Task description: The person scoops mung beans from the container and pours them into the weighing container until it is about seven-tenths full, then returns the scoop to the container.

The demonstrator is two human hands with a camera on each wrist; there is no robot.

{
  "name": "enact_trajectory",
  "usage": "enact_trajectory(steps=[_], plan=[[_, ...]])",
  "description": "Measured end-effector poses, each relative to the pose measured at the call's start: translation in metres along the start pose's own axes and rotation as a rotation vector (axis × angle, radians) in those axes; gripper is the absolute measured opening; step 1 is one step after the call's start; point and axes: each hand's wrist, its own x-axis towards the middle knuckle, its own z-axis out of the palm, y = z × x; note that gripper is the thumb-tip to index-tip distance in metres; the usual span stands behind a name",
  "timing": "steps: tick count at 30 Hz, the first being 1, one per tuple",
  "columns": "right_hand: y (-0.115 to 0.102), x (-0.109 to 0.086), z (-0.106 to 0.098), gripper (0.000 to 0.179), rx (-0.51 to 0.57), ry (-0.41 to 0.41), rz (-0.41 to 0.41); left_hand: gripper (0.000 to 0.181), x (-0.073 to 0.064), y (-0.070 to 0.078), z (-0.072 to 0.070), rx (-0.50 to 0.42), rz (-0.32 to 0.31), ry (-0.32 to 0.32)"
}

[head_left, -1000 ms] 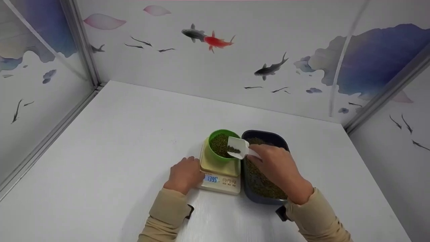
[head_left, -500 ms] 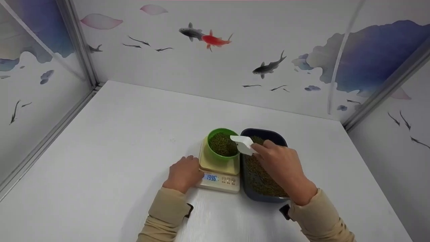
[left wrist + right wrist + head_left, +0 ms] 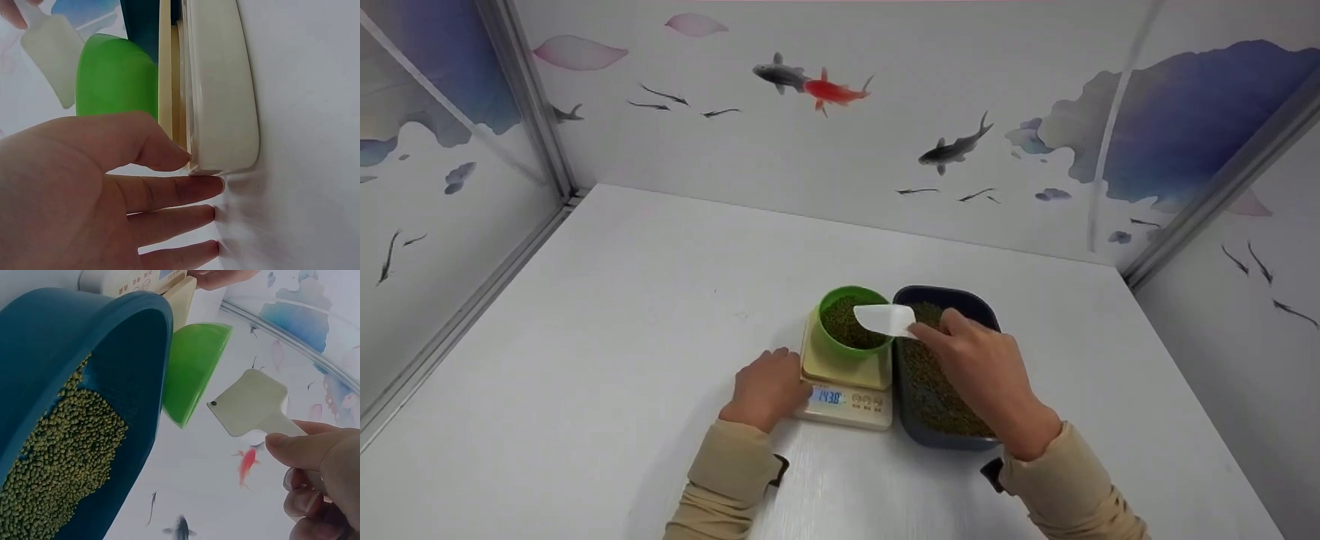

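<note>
My right hand (image 3: 981, 369) pinches the handle of a small white scoop (image 3: 883, 320) between thumb and fingers, tilted over the green bowl (image 3: 851, 350). In the right wrist view one dark bean (image 3: 214, 403) shows at the scoop's lip. Green beans, like mung beans, lie inside the bowl, partly hidden by the scoop. The bowl sits on a cream digital kitchen scale (image 3: 846, 415), whose lit display (image 3: 829, 397) seems to read 143.8. At the scale's left side, my left hand (image 3: 766, 388) rests with thumb and index fingertips right at its edge, fingers fairly straight in the left wrist view.
A dark blue basin (image 3: 949, 441) of beans (image 3: 73, 455) stands close against the right side of the scale, under my right hand. White panels (image 3: 720, 165) printed with fish enclose the white table (image 3: 622, 337) at the back and both sides.
The scoop has tipped over; beans seen in it a second ago no longer show. It swung slightly right, then back left over the bowl. The display digits changed. My left hand stays at the scale.
</note>
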Motion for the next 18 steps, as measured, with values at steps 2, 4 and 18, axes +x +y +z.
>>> enact_trajectory(steps=[2,4,18], plan=[[-0.0005,-0.0003,0.0,0.026,-0.007,0.007,-0.004,0.027,-0.0003,0.0001,0.0,-0.003,0.0,0.003],[-0.0009,-0.0006,0.0003,0.028,-0.006,0.01,-0.001,0.027,-0.0001,-0.0003,-0.0001,-0.004,0.001,0.002],[-0.0006,-0.0022,0.0062,0.028,0.055,-0.022,0.069,0.029,0.0018,-0.0013,0.0,0.001,-0.005,-0.003]])
